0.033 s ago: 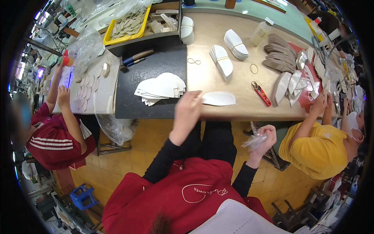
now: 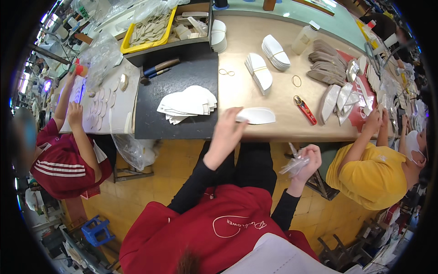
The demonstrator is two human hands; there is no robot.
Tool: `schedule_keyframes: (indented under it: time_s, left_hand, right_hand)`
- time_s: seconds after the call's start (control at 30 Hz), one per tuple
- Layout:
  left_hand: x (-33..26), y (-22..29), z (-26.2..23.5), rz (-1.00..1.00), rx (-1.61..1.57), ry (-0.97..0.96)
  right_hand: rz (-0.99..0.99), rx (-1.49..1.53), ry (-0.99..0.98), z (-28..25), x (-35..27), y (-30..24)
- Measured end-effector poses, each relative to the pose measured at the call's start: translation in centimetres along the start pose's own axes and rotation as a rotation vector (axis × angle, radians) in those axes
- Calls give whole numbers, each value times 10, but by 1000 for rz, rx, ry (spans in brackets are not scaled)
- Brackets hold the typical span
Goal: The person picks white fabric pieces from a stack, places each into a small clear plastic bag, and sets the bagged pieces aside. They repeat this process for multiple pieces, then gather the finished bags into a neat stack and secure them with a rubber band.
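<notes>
- A white curved piece (image 2: 256,115) lies flat on the counter (image 2: 273,130), near its front edge, under the fingertips of the left hand (image 2: 226,132).
- The right hand (image 2: 308,160), below the counter edge, is closed around crumpled clear plastic (image 2: 294,164).
- A fanned stack of white pieces (image 2: 187,103) sits beyond the left hand; a red cutter (image 2: 305,109) lies beyond the right hand.

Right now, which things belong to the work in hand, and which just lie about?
In hand:
left hand on single white piece
right hand holding clear plastic bag

Lying about:
red cutter
rubber bands
yellow tray
</notes>
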State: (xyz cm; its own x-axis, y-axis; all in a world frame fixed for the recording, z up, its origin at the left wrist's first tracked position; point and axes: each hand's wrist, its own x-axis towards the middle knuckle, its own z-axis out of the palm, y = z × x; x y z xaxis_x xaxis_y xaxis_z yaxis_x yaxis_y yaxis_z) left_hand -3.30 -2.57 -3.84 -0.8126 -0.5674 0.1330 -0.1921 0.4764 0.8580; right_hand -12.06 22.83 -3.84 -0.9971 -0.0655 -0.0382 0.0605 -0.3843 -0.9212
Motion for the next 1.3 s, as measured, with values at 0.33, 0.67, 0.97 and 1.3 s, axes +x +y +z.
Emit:
schedule_keyframes:
  time_s: [0.33, 0.67, 0.97, 1.3]
  left_hand:
    - [23, -27, 24, -156, -57, 62]
    - [11, 19, 5, -220, -449, 42]
    - [-20, 57, -1, -555, -1047, -237]
    - [-34, 70, -1, -339, -694, -272]
  right_hand:
    - [-61, -584, -393, 47, -22, -4]
    - [-503, -735, -553, 89, -22, -7]
    - [-840, -961, -387, 102, -15, 11]
    - [-851, -1020, -473, 98, -11, 7]
